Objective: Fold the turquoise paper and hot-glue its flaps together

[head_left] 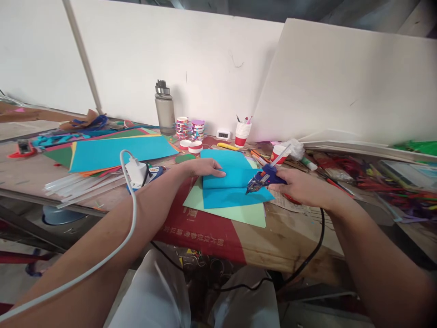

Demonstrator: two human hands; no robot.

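My left hand (206, 167) is at the left edge of a folded blue sheet (225, 178), its thumb over the paper and its fingers pressed together on it. My right hand (290, 184) is wrapped round a dark blue glue gun (264, 176) with a clear glue stick in its back. The gun's nozzle points down, just over the lower part of the blue sheet; whether it touches cannot be made out. Light green paper (239, 217) lies beneath the blue sheet.
A power strip (136, 175) and clear glue sticks (88, 186) lie left, near stacked coloured paper (119, 150). Behind stand a bottle (165, 109), cups (242, 134) and a small clock (223, 135). A black cord hangs from the gun over the table edge.
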